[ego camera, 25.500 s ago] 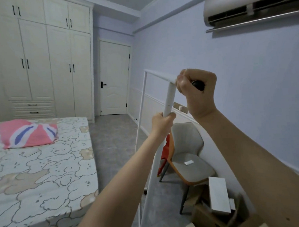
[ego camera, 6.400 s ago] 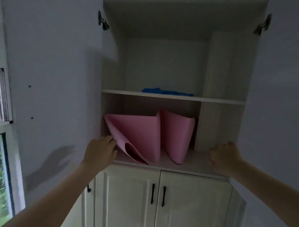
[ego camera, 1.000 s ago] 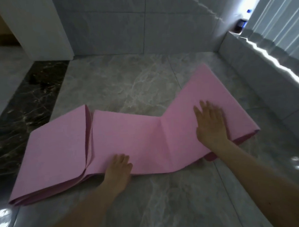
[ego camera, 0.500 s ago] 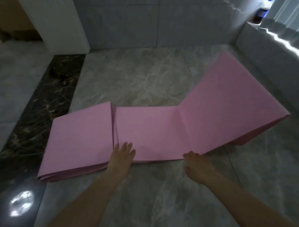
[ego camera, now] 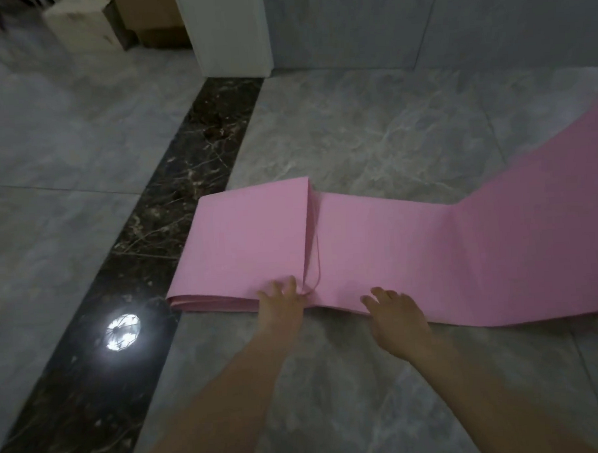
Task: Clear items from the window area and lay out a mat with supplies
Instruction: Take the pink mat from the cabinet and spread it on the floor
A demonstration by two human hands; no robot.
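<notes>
Kneeling over the pink mat (ego camera: 394,242) on the floor (ego camera: 355,138), the left hand (ego camera: 282,304) pinches the folded stack's edge to open it, while the right hand (ego camera: 395,313) rests flat, fingers loose, holding it down

I see a home interior: polished grey marble floor (ego camera: 355,128), a dark stone strip (ego camera: 173,211), cardboard boxes (ego camera: 86,23) upper left.

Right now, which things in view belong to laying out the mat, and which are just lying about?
Part of the job:
pink mat, partly unfolded
left hand at the folded stack
right hand on the mat's near edge

Lying about:
white box
cardboard box
</notes>
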